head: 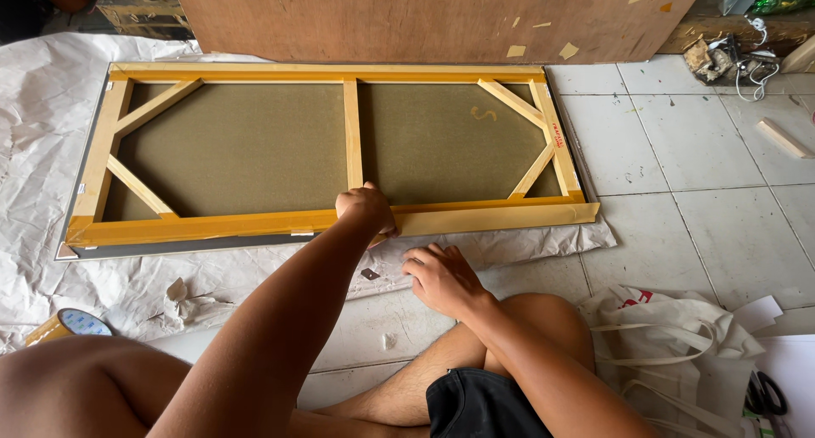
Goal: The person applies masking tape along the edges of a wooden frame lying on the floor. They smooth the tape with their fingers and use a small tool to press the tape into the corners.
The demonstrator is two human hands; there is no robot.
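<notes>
Bare knees and folded legs fill the bottom of the view, the person sitting on the tiled floor (pixel 696 149). Ahead lies a long wooden stretcher frame (pixel 327 145), back side up on crumpled white sheeting (pixel 51 107), its near rail covered with yellowish tape (pixel 212 227). The left hand (pixel 367 210) reaches forward with the arm nearly straight, its fingers curled down over the middle of that near rail, pressing on the tape; nothing loose is held in it as far as can be seen. The right hand (pixel 441 278) rests just beside the frame's edge on the sheeting, fingers bent and spread lightly, empty. To press tape well here, firm even pressure along the rail and over its edge seems best, so no wrinkles lift. A tape roll (pixel 70 324) lies at lower left, scissors (pixel 767 394) at lower right
</notes>
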